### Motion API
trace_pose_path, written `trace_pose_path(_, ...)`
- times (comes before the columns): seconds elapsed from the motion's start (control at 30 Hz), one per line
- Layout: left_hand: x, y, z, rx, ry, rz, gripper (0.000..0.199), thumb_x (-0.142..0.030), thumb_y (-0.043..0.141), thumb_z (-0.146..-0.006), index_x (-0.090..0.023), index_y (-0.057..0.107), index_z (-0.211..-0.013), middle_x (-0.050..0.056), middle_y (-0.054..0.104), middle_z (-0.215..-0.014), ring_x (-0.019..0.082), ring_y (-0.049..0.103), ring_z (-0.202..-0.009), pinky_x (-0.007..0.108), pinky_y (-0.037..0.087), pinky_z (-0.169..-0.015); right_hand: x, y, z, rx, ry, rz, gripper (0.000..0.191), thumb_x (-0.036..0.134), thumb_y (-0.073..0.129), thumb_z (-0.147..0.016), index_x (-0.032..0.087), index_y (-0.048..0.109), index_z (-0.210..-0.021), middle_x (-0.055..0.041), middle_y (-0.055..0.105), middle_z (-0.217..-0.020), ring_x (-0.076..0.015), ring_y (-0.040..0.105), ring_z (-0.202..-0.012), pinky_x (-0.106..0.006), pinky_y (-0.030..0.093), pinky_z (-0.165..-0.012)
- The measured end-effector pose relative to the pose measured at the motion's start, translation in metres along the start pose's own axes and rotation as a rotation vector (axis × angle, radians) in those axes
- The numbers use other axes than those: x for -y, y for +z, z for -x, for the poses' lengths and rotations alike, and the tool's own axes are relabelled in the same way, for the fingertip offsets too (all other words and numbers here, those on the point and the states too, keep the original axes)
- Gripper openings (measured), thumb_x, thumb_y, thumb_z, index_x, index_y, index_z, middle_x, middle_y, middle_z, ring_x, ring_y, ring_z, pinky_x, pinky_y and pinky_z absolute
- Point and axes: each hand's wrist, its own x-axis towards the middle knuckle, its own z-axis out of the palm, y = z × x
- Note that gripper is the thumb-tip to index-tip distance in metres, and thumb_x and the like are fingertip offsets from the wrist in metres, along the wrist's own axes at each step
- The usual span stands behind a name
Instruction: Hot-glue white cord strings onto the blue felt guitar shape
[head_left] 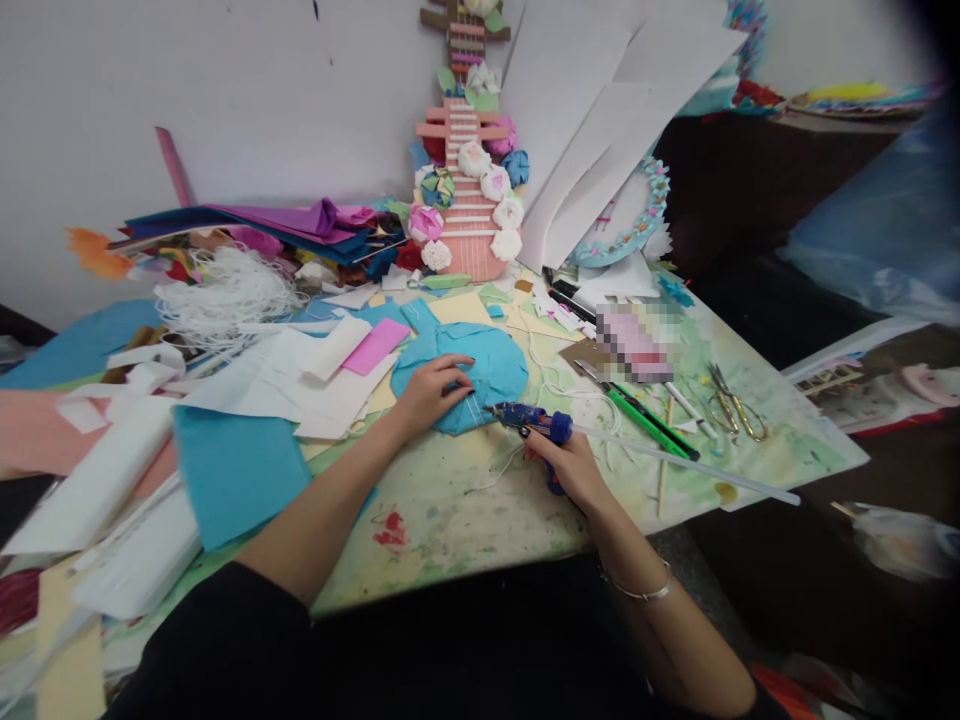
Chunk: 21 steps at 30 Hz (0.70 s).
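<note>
My right hand [571, 462] grips a blue hot glue gun [551, 424], a long clear glue stick sticking out of its back end. The gun's nozzle points left, at the edge of a round, blue paper-covered piece [495, 362] lying on the table. Fingers extended, my left hand [436, 390] rests on that piece and holds nothing. Thin white strings [474, 410] run across the blue paper between my left fingers and the nozzle. Whether the nozzle touches the paper, I cannot tell.
Scissors [731, 405], a green craft knife [652, 425] and white cord [551, 365] lie to the right. Paper sheets [240, 470] and a string bundle [225, 295] crowd the left. A flower-decorated paper instrument [466, 215] leans on the wall. The table's right edge is near.
</note>
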Motion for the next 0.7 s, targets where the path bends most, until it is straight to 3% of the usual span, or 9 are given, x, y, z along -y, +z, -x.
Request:
trace_pose_path(0.3,-0.002,0.003,0.001,-0.012,0.129,-0.180,0.021,-0.026,0.049,-0.093,-0.015,0.063,-0.082,0.015,0.057,-0.129,0.020,0.061,-0.101,0.037,0.050,-0.090,0.001,-0.001,0.000,0.005,-0.006,0.001,0.040,0.051,0.061,-0.079,0.018,0.060,-0.056,0.0015,0.047,-0.052,-0.0130,0.042,-0.053,-0.026,0.030,-0.052)
trace_pose_path(0.47,-0.002,-0.001,-0.004,0.013,0.072,-0.340,0.016,-0.030,0.053,-0.090,-0.017,0.058,-0.082,0.013,0.059,-0.126,0.026,0.055,-0.110,0.041,0.048,-0.089,0.007,-0.002,-0.002,0.019,-0.037,-0.006,0.039,0.050,0.061,-0.079,0.016,0.063,-0.061,0.0012,0.051,-0.055,-0.0121,0.043,-0.054,-0.026,0.032,-0.053)
trace_pose_path(0.7,0.010,-0.007,-0.012,0.062,-0.002,-0.146,0.012,-0.025,0.053,-0.090,-0.018,0.052,-0.080,0.011,0.064,-0.111,0.025,0.054,-0.103,0.043,0.041,-0.093,0.017,-0.003,-0.018,0.034,-0.073,0.028,0.041,0.051,0.060,-0.079,0.016,0.063,-0.059,0.0012,0.048,-0.051,-0.0107,0.041,-0.050,-0.025,0.029,-0.047)
